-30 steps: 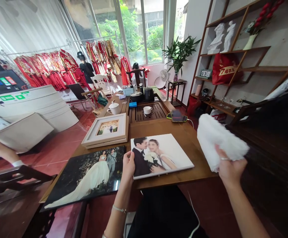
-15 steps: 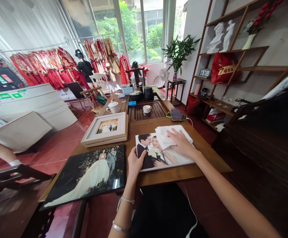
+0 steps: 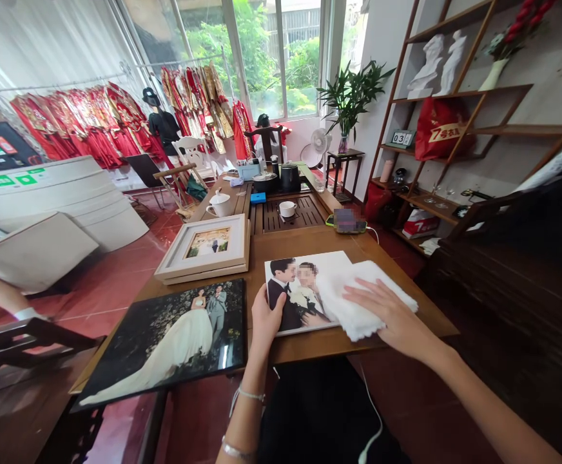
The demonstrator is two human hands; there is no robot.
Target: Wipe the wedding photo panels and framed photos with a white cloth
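Note:
A wedding photo panel (image 3: pixel 288 296) of a couple with white flowers lies face up near the table's front edge. My left hand (image 3: pixel 265 316) grips its left edge, thumb on the picture and fingers along the side. Over the panel's right part is a white towel (image 3: pixel 339 299), which also hangs past the right edge onto the table. My right hand (image 3: pixel 387 312) holds the towel against the panel from above, fingers stretched across it. A larger dark glossy wedding photo (image 3: pixel 174 341) is beside my left hand. Behind it rest stacked white-framed pictures (image 3: pixel 172 251).
Farther along the wooden table (image 3: pixel 290 245) stand a lidded white cup (image 3: pixel 220 205), a small white cup (image 3: pixel 287 209) on the slatted tea tray (image 3: pixel 305 219), a blue box (image 3: pixel 258 198) and a phone (image 3: pixel 350 221) with a cable. Shelves rise at the right.
My right hand and the towel have slid right and toward me across the panel, uncovering more of the picture. My left hand stays on the left edge.

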